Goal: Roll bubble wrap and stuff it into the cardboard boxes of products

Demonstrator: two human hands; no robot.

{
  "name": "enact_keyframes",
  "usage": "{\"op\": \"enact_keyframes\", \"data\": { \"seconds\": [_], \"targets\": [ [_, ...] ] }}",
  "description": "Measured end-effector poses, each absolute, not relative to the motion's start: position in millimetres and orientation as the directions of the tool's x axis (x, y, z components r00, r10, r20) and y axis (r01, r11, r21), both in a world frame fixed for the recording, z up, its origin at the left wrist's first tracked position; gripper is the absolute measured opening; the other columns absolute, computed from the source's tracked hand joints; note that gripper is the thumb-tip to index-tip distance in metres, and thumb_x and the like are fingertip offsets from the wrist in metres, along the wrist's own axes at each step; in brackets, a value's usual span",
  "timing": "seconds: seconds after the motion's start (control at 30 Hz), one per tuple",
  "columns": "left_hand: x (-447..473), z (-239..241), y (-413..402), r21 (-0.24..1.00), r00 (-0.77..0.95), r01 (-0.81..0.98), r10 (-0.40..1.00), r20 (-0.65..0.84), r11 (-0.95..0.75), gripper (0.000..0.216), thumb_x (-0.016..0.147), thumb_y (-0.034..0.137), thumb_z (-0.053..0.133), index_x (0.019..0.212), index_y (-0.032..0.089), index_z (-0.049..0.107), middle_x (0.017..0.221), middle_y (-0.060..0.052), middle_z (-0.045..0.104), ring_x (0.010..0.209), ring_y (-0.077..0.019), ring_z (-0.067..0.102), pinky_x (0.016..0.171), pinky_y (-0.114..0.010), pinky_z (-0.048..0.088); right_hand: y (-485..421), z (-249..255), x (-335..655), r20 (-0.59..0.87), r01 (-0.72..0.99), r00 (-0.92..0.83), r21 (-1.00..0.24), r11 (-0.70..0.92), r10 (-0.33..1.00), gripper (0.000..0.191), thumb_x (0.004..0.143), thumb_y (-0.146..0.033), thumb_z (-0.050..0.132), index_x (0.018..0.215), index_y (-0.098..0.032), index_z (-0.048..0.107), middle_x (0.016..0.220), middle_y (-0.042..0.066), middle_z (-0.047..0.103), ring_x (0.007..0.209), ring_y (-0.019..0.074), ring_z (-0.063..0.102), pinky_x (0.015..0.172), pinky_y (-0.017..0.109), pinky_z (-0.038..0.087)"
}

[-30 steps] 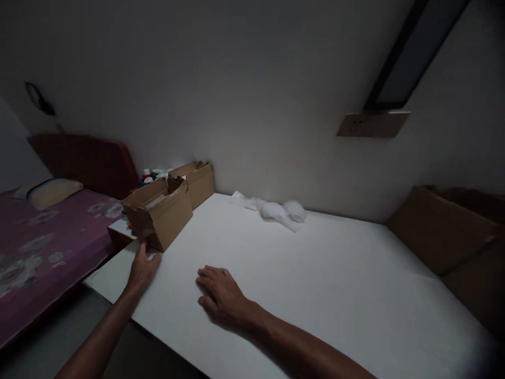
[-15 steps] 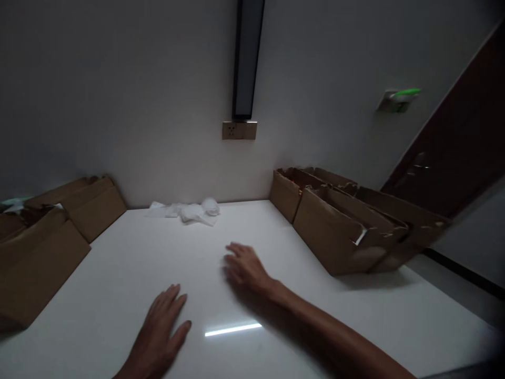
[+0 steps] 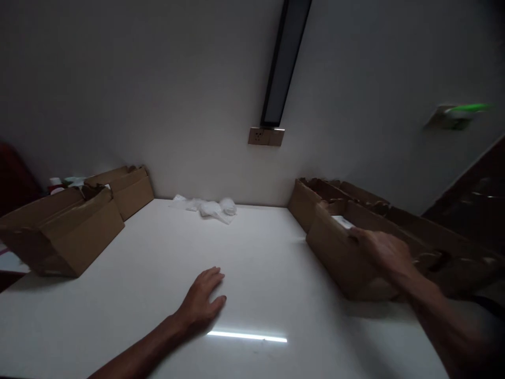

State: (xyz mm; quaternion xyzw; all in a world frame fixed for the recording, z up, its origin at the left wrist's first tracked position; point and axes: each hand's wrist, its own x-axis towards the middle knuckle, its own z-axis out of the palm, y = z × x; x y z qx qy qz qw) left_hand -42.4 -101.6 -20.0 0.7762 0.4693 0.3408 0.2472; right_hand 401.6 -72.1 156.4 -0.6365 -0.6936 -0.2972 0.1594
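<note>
Head view: the right hand (image 3: 384, 251) is over the top rim of the near box (image 3: 335, 266), an open cardboard carton on the right side of the table (image 3: 268, 252). Its fingers are bent loosely at the rim, next to a white item (image 3: 342, 222) lying inside. Blur hides whether they clamp the cardboard or merely touch it, so I cannot tell. The far box (image 3: 303, 197) stands right behind it, against the wall.

The left hand (image 3: 203, 300) lies flat on the table, palm down, fingers slightly spread, holding nothing. It is just above a bright streak (image 3: 246, 337) of reflected light.

Two left boxes (image 3: 67, 234) stand at the opposite edge, well apart from both hands. Crumpled plastic (image 3: 209, 207) lies at the wall beneath a socket (image 3: 266, 136).

The near box looks light but floppy, with ragged flaps and thin walls. Its rim would likely buckle under a one-handed pull. A firmer hold would be low at a corner or under the base. On this smooth table it should slide easily.
</note>
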Motion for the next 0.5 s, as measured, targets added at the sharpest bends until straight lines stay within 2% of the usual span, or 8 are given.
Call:
{"op": "enact_keyframes", "data": {
  "seconds": [0.07,0.13,0.23,0.33,0.37,0.43,0.5],
  "targets": [
    [-50,-19,-102,0.768,0.25,0.514,0.923,0.293,-0.383,0.054,0.077,0.024,0.061,0.131,0.018,0.062,0.141,-0.017,0.058,0.133,-0.0319,0.052,0.113,-0.054,0.04,-89,157,377,0.561,0.967,-0.211,0.237,0.089,0.8,0.023,0.085,-0.029,0.061,0.063,-0.024,0.065,0.049,0.005,0.057,0.04,0.0166,0.047,0.048,0.028,0.022],
    [-60,-15,-106,0.806,0.21,0.49,0.943,0.259,-0.331,0.061,0.076,0.025,0.061,0.136,0.017,0.057,0.141,-0.017,0.056,0.133,-0.0324,0.053,0.113,-0.055,0.04,-111,157,346,0.541,0.943,-0.326,0.244,0.226,0.775,0.023,0.088,-0.025,0.056,0.068,-0.023,0.067,0.056,0.005,0.063,0.05,0.0188,0.056,0.05,0.029,0.029],
    [-74,-6,-120,0.833,0.19,0.49,0.964,0.183,-0.255,0.074,0.074,0.029,0.066,0.144,0.017,0.046,0.149,-0.018,0.049,0.138,-0.0346,0.047,0.115,-0.057,0.036,-143,160,294,0.526,0.821,-0.544,0.17,0.545,0.654,0.026,0.093,-0.015,0.045,0.082,-0.021,0.067,0.071,0.004,0.07,0.064,0.0174,0.062,0.065,0.03,0.044],
    [-81,1,-136,0.846,0.166,0.488,0.974,0.154,-0.217,0.087,0.071,0.032,0.07,0.149,0.017,0.037,0.154,-0.019,0.041,0.142,-0.0367,0.041,0.117,-0.059,0.031,-165,168,256,0.547,0.645,-0.665,0.077,0.761,0.509,0.019,0.097,-0.016,0.047,0.094,-0.02,0.065,0.077,0.002,0.071,0.067,0.0143,0.062,0.084,0.035,0.046],
    [-82,3,-141,0.852,0.152,0.478,0.975,0.161,-0.215,0.088,0.07,0.032,0.071,0.149,0.017,0.036,0.154,-0.019,0.041,0.141,-0.037,0.042,0.117,-0.058,0.032,-170,170,251,0.575,0.607,-0.667,0.052,0.793,0.473,0.013,0.097,-0.022,0.053,0.099,-0.019,0.065,0.084,0.003,0.072,0.073,0.016,0.065,0.089,0.038,0.046],
    [-83,4,-147,0.881,0.121,0.429,0.979,0.163,-0.2,0.083,0.071,0.033,0.071,0.146,0.017,0.04,0.15,-0.019,0.047,0.137,-0.0369,0.047,0.114,-0.057,0.038,-175,170,252,0.663,0.602,-0.583,-0.036,0.798,0.469,0.022,0.094,-0.033,0.059,0.112,-0.021,0.065,0.105,0.008,0.073,0.096,0.023,0.067,0.095,0.043,0.045],
    [-83,4,-152,0.925,0.089,0.347,0.988,0.13,-0.153,0.074,0.072,0.034,0.071,0.139,0.018,0.046,0.14,-0.018,0.057,0.128,-0.0363,0.056,0.106,-0.053,0.048,-175,157,264,0.742,0.659,-0.348,-0.24,0.712,0.573,0.028,0.095,-0.04,0.056,0.118,-0.026,0.065,0.119,0.009,0.07,0.113,0.0286,0.063,0.097,0.046,0.046]
  ]
}}
